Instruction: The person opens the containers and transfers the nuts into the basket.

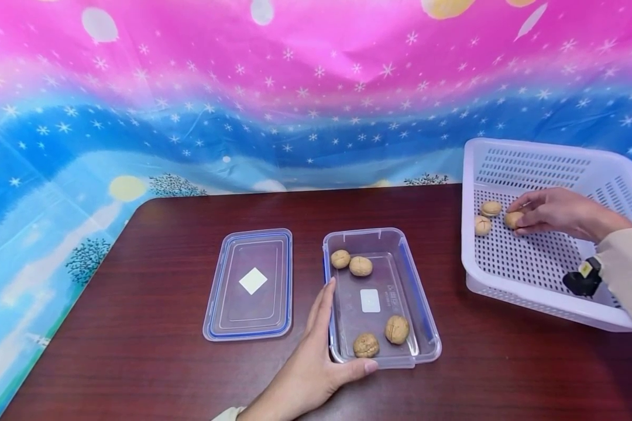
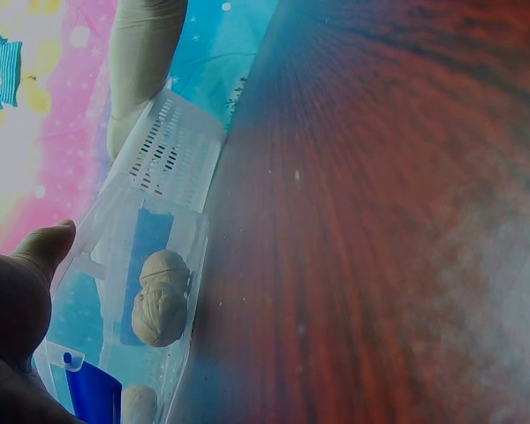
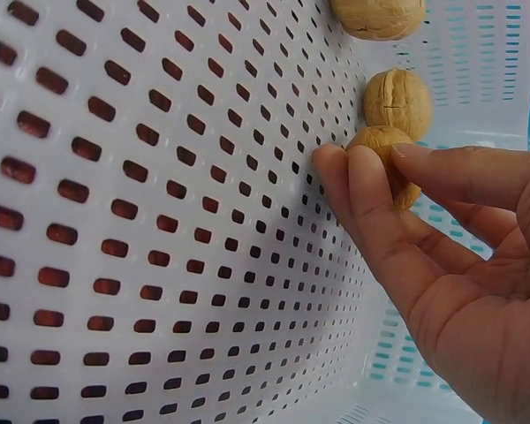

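Note:
Inside the white perforated basket (image 1: 537, 298), my right hand (image 1: 563, 213) pinches a walnut (image 1: 513, 220) between thumb and fingers; the right wrist view shows the same walnut (image 3: 384, 146) at the fingertips. Two more walnuts, one (image 1: 491, 209) behind the other (image 1: 482, 225), lie beside it at the basket's left side. My left hand (image 1: 316, 362) rests against the near left corner of a clear plastic box (image 1: 423, 313), its thumb along the front rim and fingers along the left wall. Several walnuts (image 1: 397, 330) sit in the box, two at the far end and two near the front.
A clear lid (image 1: 250, 245) with a blue seal and a white label lies flat left of the box. The dark red wooden table (image 1: 153, 327) carries everything. A patterned cloth (image 1: 295, 117) hangs behind its far edge.

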Demonstrator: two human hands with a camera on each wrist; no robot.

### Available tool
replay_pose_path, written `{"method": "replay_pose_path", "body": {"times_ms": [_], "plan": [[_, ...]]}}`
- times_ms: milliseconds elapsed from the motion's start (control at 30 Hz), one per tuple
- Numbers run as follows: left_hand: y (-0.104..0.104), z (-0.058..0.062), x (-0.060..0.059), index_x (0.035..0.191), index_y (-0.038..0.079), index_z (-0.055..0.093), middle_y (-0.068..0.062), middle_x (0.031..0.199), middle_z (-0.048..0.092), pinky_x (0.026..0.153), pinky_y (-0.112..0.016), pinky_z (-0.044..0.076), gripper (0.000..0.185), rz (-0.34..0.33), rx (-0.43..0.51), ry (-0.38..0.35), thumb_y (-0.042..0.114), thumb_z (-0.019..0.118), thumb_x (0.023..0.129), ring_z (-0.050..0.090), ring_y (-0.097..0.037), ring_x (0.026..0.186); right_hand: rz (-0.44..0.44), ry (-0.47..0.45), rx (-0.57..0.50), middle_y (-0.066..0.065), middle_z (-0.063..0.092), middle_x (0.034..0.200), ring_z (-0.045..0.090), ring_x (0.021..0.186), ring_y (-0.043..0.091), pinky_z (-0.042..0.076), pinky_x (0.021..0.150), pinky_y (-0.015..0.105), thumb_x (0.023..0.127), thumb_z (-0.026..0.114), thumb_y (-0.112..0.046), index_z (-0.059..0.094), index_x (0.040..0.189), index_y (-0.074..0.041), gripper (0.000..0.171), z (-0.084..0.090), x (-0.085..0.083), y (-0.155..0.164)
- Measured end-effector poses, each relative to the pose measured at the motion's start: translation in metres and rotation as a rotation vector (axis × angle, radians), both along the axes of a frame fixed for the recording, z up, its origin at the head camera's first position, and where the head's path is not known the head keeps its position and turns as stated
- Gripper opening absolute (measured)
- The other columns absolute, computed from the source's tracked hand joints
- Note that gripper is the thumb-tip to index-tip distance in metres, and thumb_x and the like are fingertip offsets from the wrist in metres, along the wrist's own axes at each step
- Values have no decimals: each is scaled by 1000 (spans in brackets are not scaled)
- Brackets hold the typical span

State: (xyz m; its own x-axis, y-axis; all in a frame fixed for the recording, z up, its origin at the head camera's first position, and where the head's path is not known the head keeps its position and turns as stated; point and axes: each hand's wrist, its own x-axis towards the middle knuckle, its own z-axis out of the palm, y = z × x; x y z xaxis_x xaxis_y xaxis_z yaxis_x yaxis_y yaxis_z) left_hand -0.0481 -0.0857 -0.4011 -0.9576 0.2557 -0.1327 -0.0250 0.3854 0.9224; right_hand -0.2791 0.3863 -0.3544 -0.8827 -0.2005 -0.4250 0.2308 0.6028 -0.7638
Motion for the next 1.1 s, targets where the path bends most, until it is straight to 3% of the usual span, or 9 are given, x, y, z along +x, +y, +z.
{"method": "replay_pose_path", "body": {"times_ms": [200, 467, 567, 733, 833, 933, 1100], "plan": [[0, 0, 0, 162, 55, 1, 8, 176, 9, 122, -60, 28, 123, 3, -1, 0, 49, 91, 78, 21, -23, 158, 3, -2, -4, 4, 68, 104, 77, 91, 18, 63, 87, 36, 99, 60, 8, 55, 135, 13, 36, 0, 0, -1], [-1, 1, -1, 162, 55, 1, 7, 176, 9, 122, -59, 28, 123, 3, -3, 1, 49, 91, 78, 22, -23, 158, -8, -38, -53, 2, 70, 102, 77, 89, 17, 63, 86, 34, 100, 57, 9, 68, 117, -13, 30, 0, 0, -1], [-1, 1, -1, 162, 55, 1, 7, 176, 9, 122, -59, 28, 123, 1, 0, 0, 49, 91, 78, 22, -23, 158, -6, -41, -57, 2, 70, 101, 77, 89, 17, 63, 85, 34, 100, 57, 9, 68, 115, -16, 31, 0, 0, -1], [-2, 2, -1, 162, 56, 1, 8, 176, 9, 122, -59, 29, 123, 0, 2, -7, 50, 91, 78, 22, -23, 158, 13, -20, -18, 3, 71, 102, 76, 89, 17, 63, 85, 36, 100, 58, 6, 64, 127, 0, 28, 1, 0, -1], [-2, 2, -1, 161, 57, 1, 8, 176, 8, 122, -59, 29, 123, 2, 0, -8, 50, 91, 78, 22, -22, 158, 31, 2, 36, 3, 72, 104, 76, 89, 18, 63, 85, 37, 101, 58, 4, 52, 137, 14, 38, 3, 1, -1], [-2, 2, -1, 161, 57, 1, 8, 176, 8, 122, -59, 30, 123, 3, -2, -8, 51, 90, 78, 22, -22, 158, 40, 19, 84, 6, 71, 107, 77, 89, 20, 63, 85, 38, 101, 59, 2, 41, 143, 21, 48, 5, 3, 0], [-2, 2, -1, 162, 55, 1, 8, 176, 9, 121, -60, 30, 123, 5, -3, -10, 51, 90, 78, 22, -23, 158, 58, 40, 153, 39, 59, 125, 77, 92, 26, 63, 86, 42, 102, 59, -1, 25, 149, 24, 63, 9, 7, 1]]}}
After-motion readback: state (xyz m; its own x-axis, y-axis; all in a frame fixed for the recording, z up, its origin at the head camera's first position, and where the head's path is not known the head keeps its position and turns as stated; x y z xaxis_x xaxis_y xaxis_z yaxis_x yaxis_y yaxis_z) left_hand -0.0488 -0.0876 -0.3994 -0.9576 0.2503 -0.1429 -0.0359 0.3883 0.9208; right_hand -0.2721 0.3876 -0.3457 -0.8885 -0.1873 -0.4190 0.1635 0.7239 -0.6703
